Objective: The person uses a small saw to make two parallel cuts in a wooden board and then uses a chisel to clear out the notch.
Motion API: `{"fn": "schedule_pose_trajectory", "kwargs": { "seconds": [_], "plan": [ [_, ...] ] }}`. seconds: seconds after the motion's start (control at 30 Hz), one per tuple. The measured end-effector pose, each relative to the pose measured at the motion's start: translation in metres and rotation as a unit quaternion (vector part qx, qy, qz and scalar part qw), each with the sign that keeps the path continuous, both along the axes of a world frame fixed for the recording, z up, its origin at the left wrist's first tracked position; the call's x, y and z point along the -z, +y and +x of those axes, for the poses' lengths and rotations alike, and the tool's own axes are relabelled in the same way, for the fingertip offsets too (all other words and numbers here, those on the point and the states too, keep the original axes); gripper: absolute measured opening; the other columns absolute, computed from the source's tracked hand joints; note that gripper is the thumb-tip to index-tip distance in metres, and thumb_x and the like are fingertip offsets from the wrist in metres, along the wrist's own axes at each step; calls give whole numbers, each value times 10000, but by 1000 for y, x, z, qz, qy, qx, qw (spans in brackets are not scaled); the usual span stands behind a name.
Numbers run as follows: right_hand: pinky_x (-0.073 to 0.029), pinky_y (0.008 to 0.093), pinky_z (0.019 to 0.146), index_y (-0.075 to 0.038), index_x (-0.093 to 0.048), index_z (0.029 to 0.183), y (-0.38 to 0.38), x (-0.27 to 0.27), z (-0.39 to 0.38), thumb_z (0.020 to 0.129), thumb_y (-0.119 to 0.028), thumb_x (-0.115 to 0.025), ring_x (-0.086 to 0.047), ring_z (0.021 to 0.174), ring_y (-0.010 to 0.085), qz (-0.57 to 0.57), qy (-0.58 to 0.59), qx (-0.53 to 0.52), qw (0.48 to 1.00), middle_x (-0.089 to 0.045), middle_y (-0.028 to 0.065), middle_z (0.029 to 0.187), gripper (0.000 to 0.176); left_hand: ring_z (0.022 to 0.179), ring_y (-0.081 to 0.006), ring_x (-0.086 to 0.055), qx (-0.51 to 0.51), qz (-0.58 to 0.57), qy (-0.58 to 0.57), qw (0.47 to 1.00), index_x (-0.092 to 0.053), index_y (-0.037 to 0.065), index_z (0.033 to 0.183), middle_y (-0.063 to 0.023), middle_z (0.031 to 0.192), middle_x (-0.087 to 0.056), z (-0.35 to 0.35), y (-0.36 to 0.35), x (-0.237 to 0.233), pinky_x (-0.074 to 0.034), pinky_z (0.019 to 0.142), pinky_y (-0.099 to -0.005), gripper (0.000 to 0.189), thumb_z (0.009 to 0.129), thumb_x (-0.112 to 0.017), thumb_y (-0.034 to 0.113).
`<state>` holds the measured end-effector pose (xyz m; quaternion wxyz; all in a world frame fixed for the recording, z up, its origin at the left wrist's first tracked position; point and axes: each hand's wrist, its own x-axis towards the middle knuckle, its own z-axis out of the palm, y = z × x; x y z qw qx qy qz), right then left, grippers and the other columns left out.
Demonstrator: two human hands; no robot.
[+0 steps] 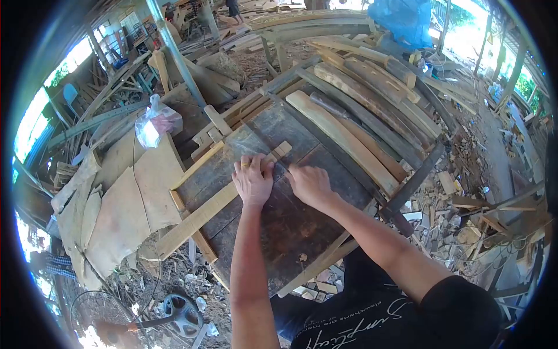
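Observation:
A long pale wooden strip (200, 220) lies slantwise across a dark worktable (325, 174), its near left end sticking out past the table's edge. My left hand (254, 179), with a ring on one finger, is wrapped over the strip near its far end and presses it to the tabletop. Closed around a handle, my right hand (312, 187) is just to the right. From it a thin dark blade, like that of a hand saw (263, 138), reaches up and left across the strip, close to my left fingers. The handle is mostly hidden by my fist.
Several long boards (343, 142) lie along the table's right side. Left of it are a large thin wooden sheet (136, 203) and a plastic bag (158, 123). A blue-grey post (177, 52) rises behind. A fan (102, 317) stands lower left; wood scraps (447, 250) litter the ground.

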<state>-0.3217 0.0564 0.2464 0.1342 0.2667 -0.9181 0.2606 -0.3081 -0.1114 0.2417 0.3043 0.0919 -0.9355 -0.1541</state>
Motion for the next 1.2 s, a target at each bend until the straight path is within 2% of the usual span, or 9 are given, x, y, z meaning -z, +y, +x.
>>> {"fn": "schedule_pose_trajectory", "kwargs": {
  "seconds": [0.1,0.2,0.27,0.3,0.37,0.4,0.5,0.8,1.2],
  "plan": [
    [-528,525,681,-37,-620,871,-4,-5,-14,967,-313,-563,-683,740,406,24,-18,-23,999,-670,227,744,298,1057,-320,-543,-11,5,-6,1000,-691,180,1077,-78,1058,-589,2,-1,0,-445,873,-469,276,843,-709,326],
    [-510,517,725,12,-609,892,26,-11,-32,1024,-427,-432,-654,782,457,-83,-186,-109,973,-663,260,809,492,1067,-321,-543,-22,12,-6,1000,-692,182,1082,-78,1071,-595,1,-2,1,-446,880,-471,279,847,-706,332],
    [-506,519,709,12,-594,865,36,-34,-22,1017,-421,-460,-645,778,464,-125,-338,-77,930,-663,257,813,478,1071,-321,-545,-15,11,-5,1000,-693,180,1083,-80,1079,-601,1,-1,0,-449,889,-470,285,847,-705,340],
    [-506,519,709,12,-594,865,37,-32,-20,1017,-421,-460,-645,778,464,-123,-339,-76,930,-663,257,813,478,1068,-318,-548,-14,13,-7,1000,-695,180,1084,-81,1076,-603,1,-1,-1,-451,895,-466,286,848,-704,341],
    [-501,528,677,3,-573,857,35,-27,-19,996,-397,-517,-651,757,446,-31,-216,-91,972,-659,249,788,427,1067,-316,-548,-18,10,-6,1000,-694,182,1085,-81,1076,-603,1,0,-1,-451,895,-465,285,850,-701,342],
    [-501,528,677,3,-573,857,31,-24,-16,996,-397,-517,-651,757,446,-29,-214,-94,972,-659,249,788,427,1066,-314,-549,-21,5,-7,1000,-694,183,1087,-80,1076,-603,1,-1,0,-452,896,-464,284,852,-698,343],
    [-514,533,661,-42,-570,875,13,-8,-7,955,-302,-573,-662,727,424,19,-1,-74,997,-661,201,727,273,1009,-298,-557,-17,-11,26,999,-691,197,1033,-68,1015,-592,-1,-2,3,-450,834,-466,244,831,-716,331],
    [-537,518,656,-46,-589,911,-15,2,-8,952,-233,-555,-683,716,405,25,23,0,999,-677,185,735,195,1061,-309,-547,-18,5,-8,1000,-692,181,1074,-78,1064,-599,1,-1,-1,-451,885,-459,285,845,-705,349],
    [-526,534,699,-37,-591,908,10,-5,7,957,-232,-543,-673,757,433,26,-21,-28,999,-684,199,794,206,1015,-279,-548,14,-11,-4,1000,-637,245,1253,-26,1077,-611,3,0,-3,-433,864,-467,354,901,-632,284]
  ]
}}
